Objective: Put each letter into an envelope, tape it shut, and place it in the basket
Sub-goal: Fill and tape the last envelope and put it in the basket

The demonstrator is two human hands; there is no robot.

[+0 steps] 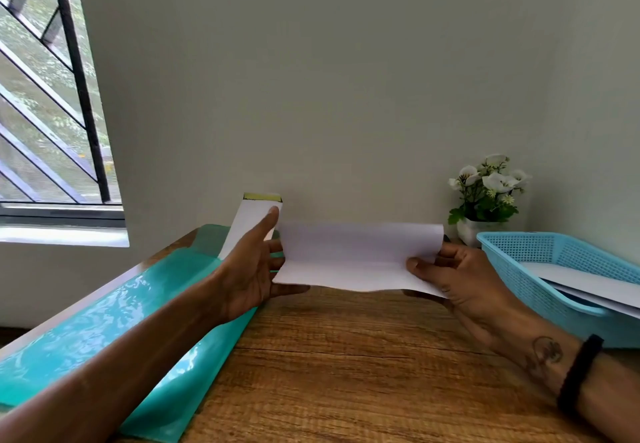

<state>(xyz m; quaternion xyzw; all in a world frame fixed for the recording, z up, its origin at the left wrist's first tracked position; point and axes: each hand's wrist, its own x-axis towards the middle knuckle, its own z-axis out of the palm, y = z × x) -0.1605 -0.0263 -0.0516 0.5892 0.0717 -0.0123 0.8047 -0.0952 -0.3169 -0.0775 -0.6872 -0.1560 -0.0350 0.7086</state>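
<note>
My left hand and right hand pinch the white letter, fingers clamped on it. The blue basket holds white envelopes.

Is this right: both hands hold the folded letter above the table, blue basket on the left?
Not quite. In the head view the blue basket sits on the right, not the left. The rest stands: the left hand and right hand hold the folded letter above the table.
</note>
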